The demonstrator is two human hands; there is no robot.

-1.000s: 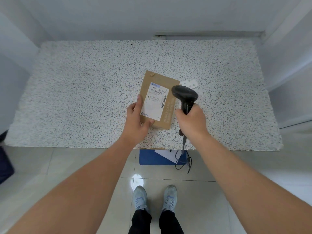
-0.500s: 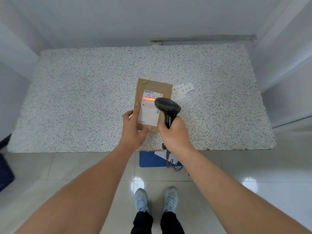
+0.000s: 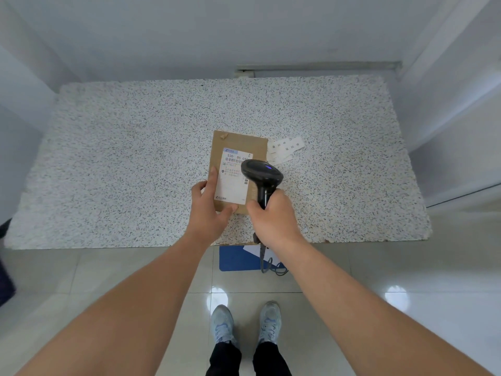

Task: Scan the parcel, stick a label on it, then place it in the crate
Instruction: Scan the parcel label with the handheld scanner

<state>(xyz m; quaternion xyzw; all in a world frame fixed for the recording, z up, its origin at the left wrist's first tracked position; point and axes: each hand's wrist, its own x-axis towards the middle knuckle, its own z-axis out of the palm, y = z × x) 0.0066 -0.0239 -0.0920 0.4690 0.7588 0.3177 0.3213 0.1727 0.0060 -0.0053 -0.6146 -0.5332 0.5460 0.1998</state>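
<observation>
A flat brown cardboard parcel [image 3: 238, 143] with a white shipping label [image 3: 233, 183] lies on the speckled table [image 3: 122, 164]. My left hand [image 3: 210, 208] grips its near left corner, thumb on the label's lower edge. My right hand [image 3: 273, 218] holds a black barcode scanner [image 3: 261, 176] by its handle, the head hanging over the label's right side with a small blue light on top. A faint red glow lies across the label beside the scanner head. Small white label strips [image 3: 286, 147] rest on the table just right of the parcel. No crate is in view.
The table's near edge [image 3: 108, 246] runs just below my hands. A blue mat [image 3: 235, 257] with white paper lies on the tiled floor under that edge, and the scanner's cable [image 3: 268, 267] dangles over it. Walls close off the table's far side and both ends.
The scanner has moved left from beside the parcel to over its label. A bright red scan line showed on the label half a second ago; now only a faint glow remains.
</observation>
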